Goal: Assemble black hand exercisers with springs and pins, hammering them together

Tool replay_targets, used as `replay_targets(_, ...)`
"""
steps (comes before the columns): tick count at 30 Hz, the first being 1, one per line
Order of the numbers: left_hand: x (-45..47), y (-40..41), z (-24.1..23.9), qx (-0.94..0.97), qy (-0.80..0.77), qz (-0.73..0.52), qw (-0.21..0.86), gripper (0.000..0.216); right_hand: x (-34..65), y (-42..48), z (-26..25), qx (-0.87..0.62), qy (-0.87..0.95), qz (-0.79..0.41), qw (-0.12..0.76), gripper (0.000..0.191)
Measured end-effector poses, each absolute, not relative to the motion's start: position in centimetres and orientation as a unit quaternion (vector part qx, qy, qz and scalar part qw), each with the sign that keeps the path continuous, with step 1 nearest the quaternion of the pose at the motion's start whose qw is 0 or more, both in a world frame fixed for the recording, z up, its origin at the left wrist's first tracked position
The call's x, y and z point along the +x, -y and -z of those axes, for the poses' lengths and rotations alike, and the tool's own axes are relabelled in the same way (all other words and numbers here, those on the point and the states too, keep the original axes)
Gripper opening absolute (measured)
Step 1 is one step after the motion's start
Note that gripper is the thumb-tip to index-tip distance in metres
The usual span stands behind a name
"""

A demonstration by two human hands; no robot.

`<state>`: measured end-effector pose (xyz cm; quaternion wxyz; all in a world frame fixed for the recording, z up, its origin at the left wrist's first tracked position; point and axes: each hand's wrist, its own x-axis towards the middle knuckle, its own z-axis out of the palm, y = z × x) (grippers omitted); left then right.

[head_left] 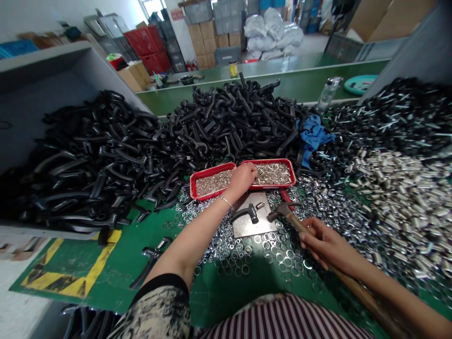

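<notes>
My left hand (244, 176) reaches into the right red tray (294, 175), its fingers closed over small metal pins (273, 173); whatever is pinched there is hidden. Beside it, the left red tray (192, 188) holds tiny metal pieces (213, 183). In my right hand (323, 242) is a hammer (287, 212), gripped by its wooden handle, the head near a metal plate (243, 229). On that plate lies a black curved handle (249, 214) with a metal threaded-looking piece (260, 205) at its side. A red-handled tool (286, 199) lies behind the hammer head.
Black handles heap at the back (226, 117) and left (106, 160). Metal rings (282, 256) and silvery sleeves (406, 197) spread to the right. A blue cloth (314, 134) and a clear bottle (330, 94) stand behind. Another black handle (150, 259) lies left of my forearm.
</notes>
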<state>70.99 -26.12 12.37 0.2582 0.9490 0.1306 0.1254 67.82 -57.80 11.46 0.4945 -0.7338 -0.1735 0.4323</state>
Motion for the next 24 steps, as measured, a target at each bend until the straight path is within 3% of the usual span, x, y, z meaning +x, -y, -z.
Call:
replay_targets(3,68.9,26.4,-12.6,0.905,-0.12,-0.173,0.37,0.018,67.3,57.6,-11.4,-0.694,0.152,-0.423,0.562,0.041)
replay_targets(7,63.7,27.4,-11.4,0.88,-0.131,-0.114,0.442,0.015,67.1,57.2,-11.4,-0.648,0.13,-0.487,0.57,0.04)
replay_targets(12,60.0,28.2,-9.0,0.889,-0.185,-0.075,0.412,0.014,67.6,55.5,-12.3,-0.64,0.179,-0.461,0.588,0.04)
replay_targets(20,60.7,28.7,-8.2,0.908,-0.172,-0.068,0.375,0.016,68.9,54.5,-11.3,-0.701,0.163,-0.43,0.545,0.044)
replay_targets(24,60.8,28.8,-8.3,0.941,-0.139,-0.072,0.298,0.015,69.7,54.7,-10.7,-0.756,0.201,-0.382,0.493,0.051)
